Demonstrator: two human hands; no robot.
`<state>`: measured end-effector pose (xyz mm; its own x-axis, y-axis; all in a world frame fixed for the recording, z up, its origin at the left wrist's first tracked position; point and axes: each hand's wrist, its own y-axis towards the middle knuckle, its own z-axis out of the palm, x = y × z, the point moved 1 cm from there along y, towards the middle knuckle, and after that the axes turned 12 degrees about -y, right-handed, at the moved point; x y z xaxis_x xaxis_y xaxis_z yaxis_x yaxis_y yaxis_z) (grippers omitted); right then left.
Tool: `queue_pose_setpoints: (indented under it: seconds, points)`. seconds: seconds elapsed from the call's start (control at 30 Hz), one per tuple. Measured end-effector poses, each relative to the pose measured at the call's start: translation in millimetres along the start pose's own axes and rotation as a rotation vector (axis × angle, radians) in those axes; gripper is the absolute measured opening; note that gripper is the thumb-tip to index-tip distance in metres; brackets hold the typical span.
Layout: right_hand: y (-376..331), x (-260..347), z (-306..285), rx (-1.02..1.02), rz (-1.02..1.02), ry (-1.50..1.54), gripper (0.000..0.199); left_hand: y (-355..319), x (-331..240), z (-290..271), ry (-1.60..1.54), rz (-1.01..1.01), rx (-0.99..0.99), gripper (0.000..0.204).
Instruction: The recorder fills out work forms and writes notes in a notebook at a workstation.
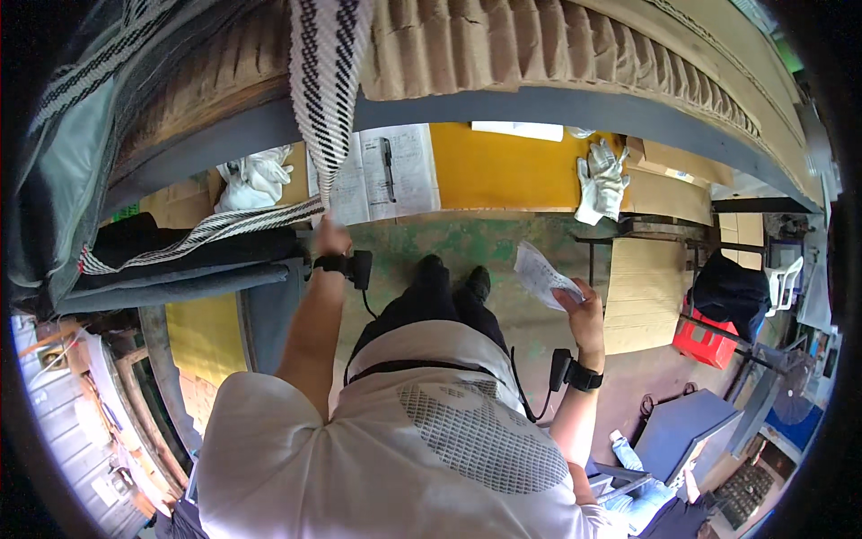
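My left hand (pixel 333 239) is closed on a black-and-white woven strap (pixel 330 99). From that hand one length of the strap runs up toward the top of the view, and another runs left to a dark bag (pixel 67 216). Pinched in my right hand (pixel 585 314) is a crumpled white paper slip (pixel 539 274) with faint marks on it. Just beyond my left hand, an open notebook (pixel 409 171) lies on the yellow shelf surface (pixel 503 171), a black pen (pixel 388 169) resting on its page.
White work gloves (pixel 602 180) lie on the shelf's right, and white cloth (pixel 259 175) is left of the notebook. Folded brown cardboard (pixel 539 49) fills the upper level. A red crate (pixel 705 340) and a flat cardboard sheet (pixel 642 292) are at the right. Someone sits behind me.
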<state>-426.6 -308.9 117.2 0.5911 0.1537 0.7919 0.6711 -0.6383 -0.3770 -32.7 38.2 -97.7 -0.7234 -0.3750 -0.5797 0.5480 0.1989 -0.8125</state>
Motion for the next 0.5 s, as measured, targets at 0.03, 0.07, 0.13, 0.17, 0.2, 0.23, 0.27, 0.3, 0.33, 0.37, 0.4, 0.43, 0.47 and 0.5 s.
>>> queue_pose_setpoints:
  seconds: [0.03,0.07,0.13,0.17,0.2,0.23,0.27,0.3,0.33,0.37,0.4,0.43,0.47,0.5]
  points:
    - [-1,0,0,0.001,0.005,0.017,0.015,0,0,-2,-0.176,-0.127,0.316,0.025]
    - [-1,-1,-1,0.002,0.010,0.036,0.015,2,8,5,-0.316,-0.034,0.198,0.015]
    - [-2,-1,-2,-0.023,-0.003,0.042,0.015,6,5,9,-0.444,-0.098,0.149,0.013]
    - [-2,0,-2,-0.034,-0.010,0.046,0.015,7,3,10,-0.508,-0.129,0.123,0.012]
    - [-2,-1,-3,-0.034,-0.005,0.051,0.015,6,4,8,-0.498,-0.090,0.164,0.013]
    - [-2,0,-4,-0.032,0.000,0.056,0.015,3,6,4,-0.487,-0.051,0.204,0.016]
    - [-1,0,-4,-0.029,0.004,0.062,0.015,1,6,2,-0.477,-0.010,0.243,0.020]
    - [-2,1,-6,-0.031,0.001,0.027,0.015,-7,5,6,-0.462,0.034,0.179,0.018]
    - [-3,0,-9,-0.038,0.003,-0.013,0.014,-25,8,17,-0.444,0.070,0.116,0.017]
    - [-4,0,-10,-0.039,0.000,-0.048,0.014,-41,8,24,-0.429,0.115,0.052,0.017]
    - [-4,-1,-10,-0.028,0.001,-0.032,0.015,-48,6,27,-0.429,0.162,-0.002,0.020]
    - [-3,-4,-10,-0.018,0.003,-0.017,0.016,-54,4,32,-0.429,0.207,-0.056,0.023]
    - [-3,-5,-10,-0.008,0.005,-0.003,0.017,-57,2,34,-0.428,0.251,-0.109,0.027]
    - [-2,-3,-8,-0.008,-0.002,-0.007,0.017,-58,1,34,-0.436,0.402,0.011,0.028]
